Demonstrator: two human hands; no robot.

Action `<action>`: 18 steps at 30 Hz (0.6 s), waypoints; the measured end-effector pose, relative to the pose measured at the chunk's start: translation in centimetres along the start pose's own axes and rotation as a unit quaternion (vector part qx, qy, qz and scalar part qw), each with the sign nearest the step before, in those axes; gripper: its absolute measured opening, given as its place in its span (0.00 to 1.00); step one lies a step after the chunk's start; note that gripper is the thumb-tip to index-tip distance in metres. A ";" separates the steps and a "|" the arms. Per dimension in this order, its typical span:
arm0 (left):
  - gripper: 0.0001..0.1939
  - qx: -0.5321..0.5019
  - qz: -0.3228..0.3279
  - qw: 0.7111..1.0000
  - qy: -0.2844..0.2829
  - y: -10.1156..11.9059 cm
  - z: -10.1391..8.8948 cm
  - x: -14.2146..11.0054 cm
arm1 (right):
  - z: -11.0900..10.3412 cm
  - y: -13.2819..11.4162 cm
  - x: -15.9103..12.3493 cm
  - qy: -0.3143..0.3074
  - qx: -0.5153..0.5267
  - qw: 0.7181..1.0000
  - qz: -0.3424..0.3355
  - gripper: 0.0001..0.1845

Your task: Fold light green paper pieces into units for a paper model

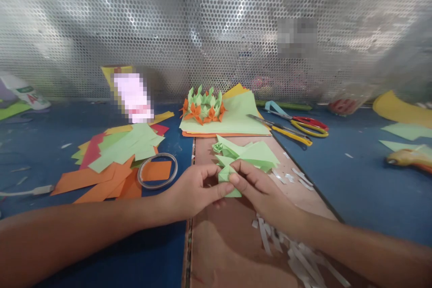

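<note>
Between my two hands is a small folded piece of light green paper (225, 179), with creases visible on its upper face. My left hand (199, 186) pinches its left side, thumb across the front. My right hand (258, 184) grips the right side between thumb and fingers. Just behind the hands lie loose light green paper pieces (259, 155) on the brown board (216, 243). Farther back, a ring of folded green and orange paper flowers (204, 108) stands on a stack of coloured sheets (241, 117).
Left are orange paper strips (91, 180), a tape roll (140, 180), mixed paper pieces (124, 146) and a glue bottle (29, 92). Right are scissors (308, 126), a yellow cutter knife (290, 135) and white paper scraps (303, 261). A perforated metal sheet (216, 22) rises behind.
</note>
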State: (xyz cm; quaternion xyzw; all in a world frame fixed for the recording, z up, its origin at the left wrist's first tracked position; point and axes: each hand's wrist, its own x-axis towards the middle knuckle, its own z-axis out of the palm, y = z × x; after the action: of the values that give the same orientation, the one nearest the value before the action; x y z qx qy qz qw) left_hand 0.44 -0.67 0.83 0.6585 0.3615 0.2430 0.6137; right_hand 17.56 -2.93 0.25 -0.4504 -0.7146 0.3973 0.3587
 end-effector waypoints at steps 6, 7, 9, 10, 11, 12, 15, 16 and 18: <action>0.13 -0.024 0.029 0.999 0.031 0.1 -0.1 0.2 | -0.2 0.0 0.1 -0.001 0.100 0.995 0.016 0.13; 0.13 -0.033 0.034 0.998 0.033 0.1 -0.1 0.2 | -0.2 0.0 0.1 0.004 0.101 0.995 0.017 0.13; 0.12 -0.042 0.043 0.998 0.031 0.1 0.0 0.2 | -0.3 0.1 0.1 0.009 0.105 0.994 0.019 0.12; 0.11 -0.041 0.050 0.997 0.031 0.1 0.0 0.2 | -0.3 0.2 0.1 0.011 0.110 0.994 0.019 0.11; 0.11 -0.037 0.058 0.997 0.033 0.1 0.0 0.2 | -0.3 0.3 0.1 0.014 0.115 0.993 0.019 0.10; 0.10 -0.029 0.067 0.997 0.040 0.0 -0.1 0.2 | -0.3 0.4 0.2 0.020 0.121 0.992 0.021 0.10; 0.10 0.009 0.101 0.991 0.082 -0.1 -0.4 0.4 | -0.3 0.8 0.3 0.039 0.135 0.990 0.025 0.09; 0.10 0.024 0.113 0.988 0.100 -0.1 -0.6 0.5 | -0.3 0.9 0.3 0.046 0.131 0.990 0.022 0.09; 0.09 0.049 0.139 0.980 0.132 -0.2 -0.8 0.7 | -0.3 1.1 0.4 0.070 0.105 0.992 -0.003 0.07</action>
State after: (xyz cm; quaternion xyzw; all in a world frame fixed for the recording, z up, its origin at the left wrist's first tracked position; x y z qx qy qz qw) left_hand 0.21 0.40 0.66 0.6935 0.3556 0.3926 0.4883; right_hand 18.08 -2.20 -0.54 -0.4348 -0.6435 0.4365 0.4543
